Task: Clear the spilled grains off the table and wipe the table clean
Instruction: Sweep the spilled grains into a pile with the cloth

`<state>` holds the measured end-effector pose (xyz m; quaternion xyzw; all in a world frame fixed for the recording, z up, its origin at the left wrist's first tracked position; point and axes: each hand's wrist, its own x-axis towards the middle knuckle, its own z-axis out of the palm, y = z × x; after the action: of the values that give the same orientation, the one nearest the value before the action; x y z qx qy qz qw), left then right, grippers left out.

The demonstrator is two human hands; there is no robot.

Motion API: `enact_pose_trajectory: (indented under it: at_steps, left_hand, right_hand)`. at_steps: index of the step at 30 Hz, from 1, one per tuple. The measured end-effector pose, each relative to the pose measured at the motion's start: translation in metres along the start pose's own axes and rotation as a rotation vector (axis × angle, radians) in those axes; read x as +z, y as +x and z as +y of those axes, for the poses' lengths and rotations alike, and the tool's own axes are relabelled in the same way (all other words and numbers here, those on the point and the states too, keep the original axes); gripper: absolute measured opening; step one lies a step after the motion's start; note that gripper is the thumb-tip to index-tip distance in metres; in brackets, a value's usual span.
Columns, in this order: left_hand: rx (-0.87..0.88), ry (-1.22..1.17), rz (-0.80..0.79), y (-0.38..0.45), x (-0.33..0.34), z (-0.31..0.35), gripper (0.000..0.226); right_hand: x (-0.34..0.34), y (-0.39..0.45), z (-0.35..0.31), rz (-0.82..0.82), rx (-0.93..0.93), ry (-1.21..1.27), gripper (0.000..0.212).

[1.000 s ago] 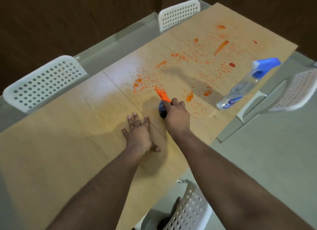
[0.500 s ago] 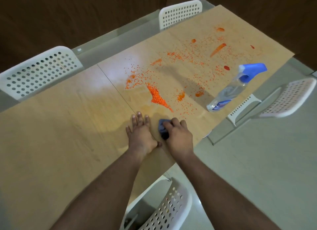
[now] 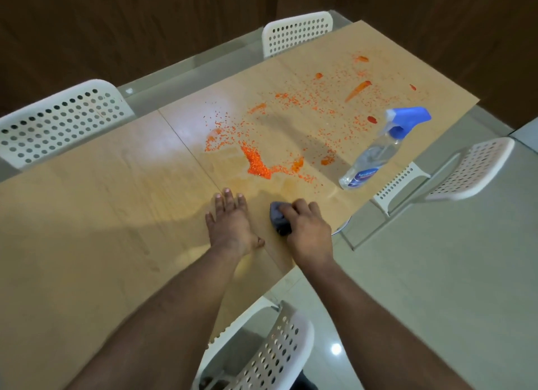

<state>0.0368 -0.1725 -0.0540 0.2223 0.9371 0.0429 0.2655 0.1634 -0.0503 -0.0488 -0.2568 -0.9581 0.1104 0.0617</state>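
Small orange grains [image 3: 257, 164] lie scattered and heaped on the smooth, pale wooden surface [image 3: 87, 215], just beyond both hands. The right hand [image 3: 308, 229] curls its fingers [image 3: 300, 208] round a crumpled dark blue cloth [image 3: 279, 219], pressing it down. The left hand [image 3: 230, 224] lies flat, fingers straight and slightly spread. A clear plastic spray bottle [image 3: 375, 154] with a blue trigger stands at the right edge. White perforated chairs [image 3: 61, 119] ring the surface; dark wood-panelled walls stand behind.
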Motion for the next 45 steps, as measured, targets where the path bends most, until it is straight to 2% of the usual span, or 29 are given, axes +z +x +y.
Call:
enact_pose_trajectory:
  at_steps: [3,7,11,16,22,27,32,37,42,45]
  left_hand:
    - [-0.038,0.005,0.016,0.000,-0.002,0.015,0.130]
    - [-0.076,-0.072,0.080,0.007,-0.003,0.042,0.109]
    - [-0.103,-0.253,0.076,0.021,0.002,0.059,0.127]
    - [-0.180,-0.234,0.088,0.029,0.005,0.068,0.140]
    - [-0.176,-0.205,0.085,0.028,-0.001,0.067,0.144]
    - [-0.166,-0.145,0.045,0.040,-0.008,0.057,0.157]
    - [-0.166,-0.139,0.028,0.046,-0.007,0.056,0.164]
    - [-0.150,-0.155,0.029,0.044,-0.007,0.052,0.164]
    - [-0.120,-0.134,0.052,0.040,-0.012,0.047,0.161]
    - [-0.104,-0.168,0.103,0.045,-0.020,0.031,0.148]
  right_hand:
    - [0.008,-0.014,0.021,-0.020,-0.033,-0.051,0.046]
    - [0.007,0.021,0.044,-0.032,-0.013,-0.042,0.037]
    - [0.001,0.071,0.058,-0.082,-0.018,-0.022,0.035]
    - [-0.008,0.126,0.071,-0.130,-0.061,0.025,0.040]
    - [-0.015,0.090,0.068,-0.026,-0.195,0.125,0.043]
    - [0.008,0.073,0.063,-0.181,-0.329,0.070,0.034]
    - [0.005,0.131,0.053,-0.176,-0.264,0.068,0.036]
    - [0.002,0.180,0.049,-0.103,-0.105,0.140,0.045]
    - [-0.006,0.173,0.048,-0.025,0.005,0.207,0.054]
    - [-0.011,0.146,0.037,-0.058,-0.088,0.250,0.059]
